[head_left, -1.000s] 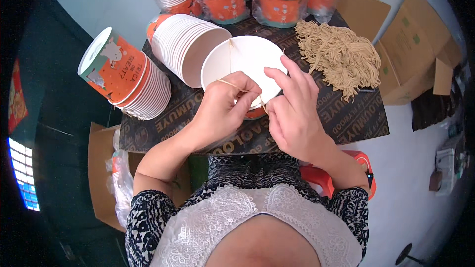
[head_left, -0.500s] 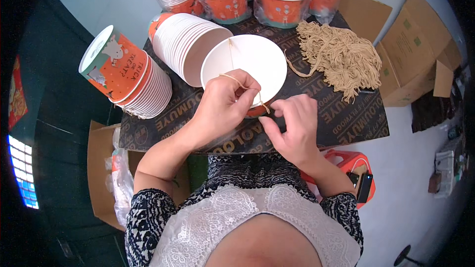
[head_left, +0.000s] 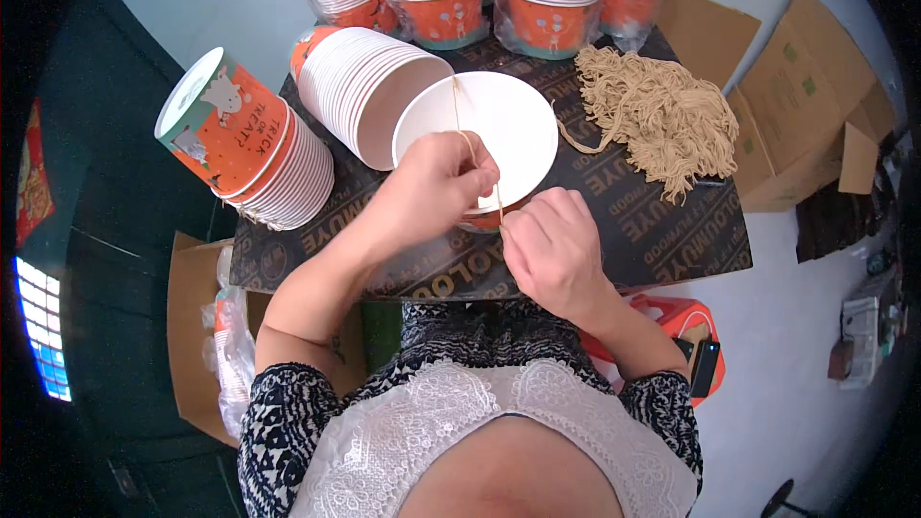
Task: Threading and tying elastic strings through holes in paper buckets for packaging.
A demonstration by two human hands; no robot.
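Observation:
A white paper bucket (head_left: 508, 125) with an orange outside stands open-mouthed on the dark board (head_left: 662, 230) in front of me. A thin tan string (head_left: 459, 120) runs across its mouth from the far rim to the near rim. My left hand (head_left: 427, 187) rests on the bucket's near rim and pinches this string. My right hand (head_left: 552, 249) sits just below the rim, fingers closed on the string's lower end near the bucket's side.
A sideways stack of white buckets (head_left: 369, 86) lies left of the open one, another orange stack (head_left: 245, 149) farther left. Wrapped upright stacks (head_left: 547, 0) line the back. A heap of tan strings (head_left: 652, 115) lies at right. Cardboard boxes (head_left: 796, 105) stand on the floor.
My right hand has dropped from over the bucket's right rim down to below its near edge, pulling the string. My left hand stays on the rim.

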